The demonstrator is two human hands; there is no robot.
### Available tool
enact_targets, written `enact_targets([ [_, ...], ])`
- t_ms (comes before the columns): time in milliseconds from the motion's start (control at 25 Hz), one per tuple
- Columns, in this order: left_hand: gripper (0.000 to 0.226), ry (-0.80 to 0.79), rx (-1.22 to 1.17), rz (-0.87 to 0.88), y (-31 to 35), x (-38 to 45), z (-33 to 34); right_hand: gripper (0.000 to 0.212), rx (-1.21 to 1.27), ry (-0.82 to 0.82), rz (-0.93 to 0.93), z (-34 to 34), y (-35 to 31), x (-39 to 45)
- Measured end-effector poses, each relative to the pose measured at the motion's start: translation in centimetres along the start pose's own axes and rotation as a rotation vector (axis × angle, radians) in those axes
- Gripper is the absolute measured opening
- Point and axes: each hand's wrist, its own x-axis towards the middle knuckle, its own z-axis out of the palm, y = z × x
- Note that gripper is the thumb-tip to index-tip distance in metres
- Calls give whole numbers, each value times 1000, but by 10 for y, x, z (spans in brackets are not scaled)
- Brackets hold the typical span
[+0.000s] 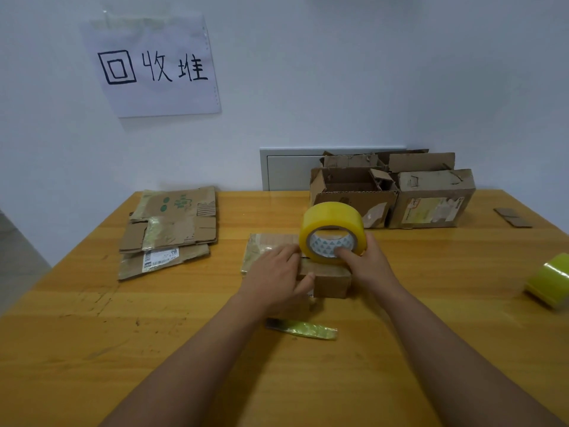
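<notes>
Tape roll (331, 221) stands on edge on the cardboard box (334, 283) mid-way across the surface (154, 318), right hand (366, 263) gripping it through the core, left hand (274, 272) pressing the box down with fingers extended; taping looks barely begun, with sealing and cutting left.

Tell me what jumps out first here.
A big yellow tape roll stands on edge mid-table, held by the right hand atop a small cardboard box that the left hand presses down. On the upper-left wall hangs a handwritten paper sign, above a stack of flattened cardboard.
</notes>
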Motion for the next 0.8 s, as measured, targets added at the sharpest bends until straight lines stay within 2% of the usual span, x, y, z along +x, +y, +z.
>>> enact_targets([
  [280, 76, 21, -29, -34, -2, -2, 10, 22, -181, -34, -13, -15, -10, 10],
  [480, 67, 53, -43, -28, 1, -4, 10, 7, -279, 79, -103, -44, -17, 11],
  [600, 70, 55, -24, -25, 1, -3, 10, 12, -256, 76, -88, -49, -14, 6],
  [800, 84, 7, -24, -2, 4, -2, 5, 36, -9, 11, 59, -33, -9, 5],
])
